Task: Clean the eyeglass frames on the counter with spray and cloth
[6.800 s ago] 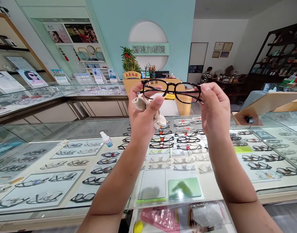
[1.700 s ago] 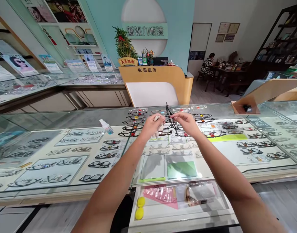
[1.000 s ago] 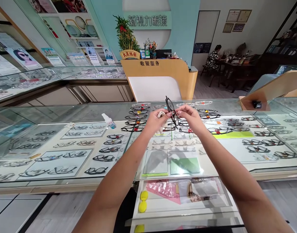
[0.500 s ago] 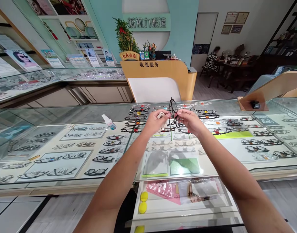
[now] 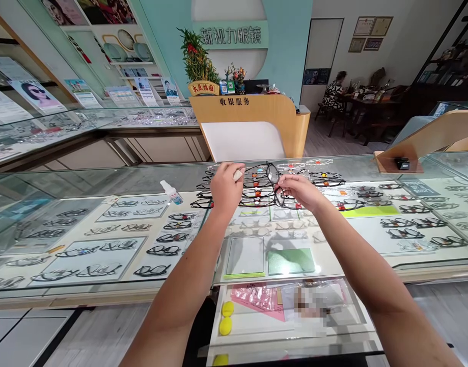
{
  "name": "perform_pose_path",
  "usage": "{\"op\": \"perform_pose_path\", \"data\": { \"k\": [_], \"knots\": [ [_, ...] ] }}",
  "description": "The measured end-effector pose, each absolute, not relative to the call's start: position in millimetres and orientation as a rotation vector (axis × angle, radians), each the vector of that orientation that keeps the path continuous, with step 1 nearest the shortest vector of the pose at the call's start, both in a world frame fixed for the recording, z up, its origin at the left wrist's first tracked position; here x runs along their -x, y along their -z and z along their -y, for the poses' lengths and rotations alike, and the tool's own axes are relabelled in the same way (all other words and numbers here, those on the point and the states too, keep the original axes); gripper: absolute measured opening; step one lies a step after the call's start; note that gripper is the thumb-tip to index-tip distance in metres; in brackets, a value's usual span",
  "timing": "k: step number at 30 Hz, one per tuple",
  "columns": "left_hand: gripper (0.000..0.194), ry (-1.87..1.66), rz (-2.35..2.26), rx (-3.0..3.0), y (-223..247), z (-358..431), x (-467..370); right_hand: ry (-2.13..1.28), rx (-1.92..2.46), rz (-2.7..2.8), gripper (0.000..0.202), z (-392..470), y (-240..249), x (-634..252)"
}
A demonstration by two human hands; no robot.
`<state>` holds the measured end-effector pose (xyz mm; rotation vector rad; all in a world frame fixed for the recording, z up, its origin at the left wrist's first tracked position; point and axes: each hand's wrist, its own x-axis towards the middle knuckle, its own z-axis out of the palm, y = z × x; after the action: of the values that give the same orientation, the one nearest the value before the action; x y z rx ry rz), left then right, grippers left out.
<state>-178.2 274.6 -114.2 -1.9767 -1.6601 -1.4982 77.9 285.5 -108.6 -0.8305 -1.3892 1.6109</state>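
Observation:
My right hand (image 5: 300, 191) pinches a pair of dark-rimmed eyeglasses (image 5: 272, 174) above the glass counter, with the lenses one above the other. A dark temple arm stretches from the upper lens toward my left hand (image 5: 226, 187). That hand is closed, and a small pale piece, apparently a cloth (image 5: 238, 175), shows between its fingers. Whether the left fingers also touch the temple tip cannot be made out. Behind and below both hands lie rows of eyeglasses (image 5: 256, 193) with small red and orange tags.
A white spray bottle (image 5: 171, 192) stands on the glass counter (image 5: 188, 173) at the left. A wooden stand (image 5: 400, 162) is at the right. Below the counter, an open drawer (image 5: 256, 334) holds yellow round cases (image 5: 226, 325) and plastic packets. A person (image 5: 334, 96) sits far back.
My left hand has moved left, away from the lenses, and turned back-side up with the pale cloth. The eyeglasses have turned and dropped slightly in my right hand.

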Motion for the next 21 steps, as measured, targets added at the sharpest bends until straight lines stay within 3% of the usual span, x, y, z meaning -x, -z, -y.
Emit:
{"op": "perform_pose_path", "data": {
  "k": [8,16,21],
  "knots": [
    [0.011,1.559,1.491,2.05,109.7,-269.2,168.0,-1.698,0.645,1.242,0.036,-280.7,99.7,-77.8],
    [0.028,1.164,1.215,2.598,118.3,-257.5,146.9,-1.759,0.458,1.14,0.032,-284.0,101.6,-79.3],
    [0.034,1.192,1.235,2.603,120.0,-257.0,146.2,-1.74,0.45,1.108,0.031,-281.8,98.9,-77.7]
  ]
}}
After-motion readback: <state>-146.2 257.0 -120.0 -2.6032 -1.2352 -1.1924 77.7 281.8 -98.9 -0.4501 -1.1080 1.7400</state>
